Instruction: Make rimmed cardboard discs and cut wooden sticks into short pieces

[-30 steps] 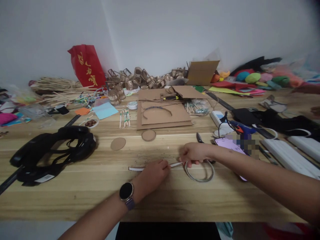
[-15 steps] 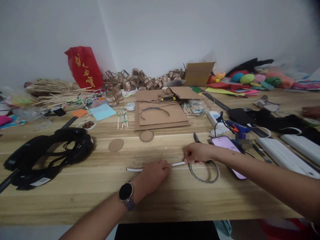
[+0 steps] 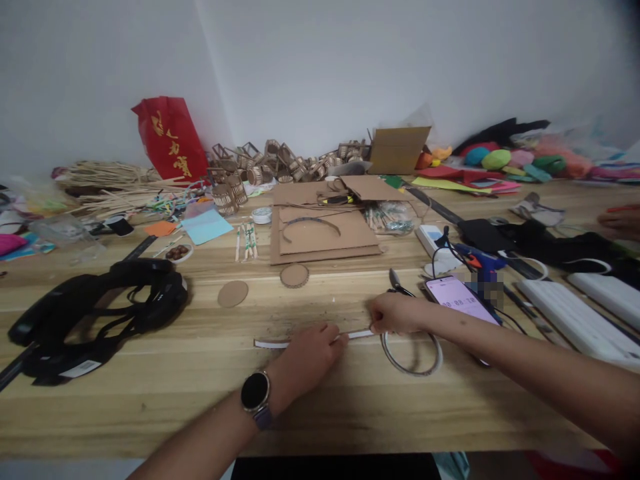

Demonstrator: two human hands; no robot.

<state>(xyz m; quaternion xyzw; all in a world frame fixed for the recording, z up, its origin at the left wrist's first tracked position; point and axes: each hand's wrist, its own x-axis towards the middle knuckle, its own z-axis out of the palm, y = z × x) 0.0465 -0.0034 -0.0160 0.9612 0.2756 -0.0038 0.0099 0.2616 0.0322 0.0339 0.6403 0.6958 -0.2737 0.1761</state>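
A narrow cardboard strip with a white tape face [image 3: 271, 344] lies across the table in front of me. My left hand [image 3: 311, 353], with a watch on its wrist, presses over the strip's middle with its fingers together. To its right, my right hand [image 3: 393, 312] pinches the white tape at the strip's right end; its fingertips are partly hidden. Just below the right hand is a thin tape ring [image 3: 414, 371]. Scissors [image 3: 397, 283] lie behind that hand, partly covered. Ahead of my hands are a plain cardboard disc [image 3: 233, 293] and another disc with an edging [image 3: 295, 275].
A phone [image 3: 457, 297] lies under my right forearm, near a blue glue gun [image 3: 483, 260] and white power strips [image 3: 575, 313]. Black headgear [image 3: 100, 313] sits at left. Cardboard sheets [image 3: 325, 233] lie ahead. Another person's hand [image 3: 620, 223] is at far right.
The view has tilted slightly, shifting everything a little down. Both hands keep their places on the strip and tape. The other person's hand at far right has moved further into view.
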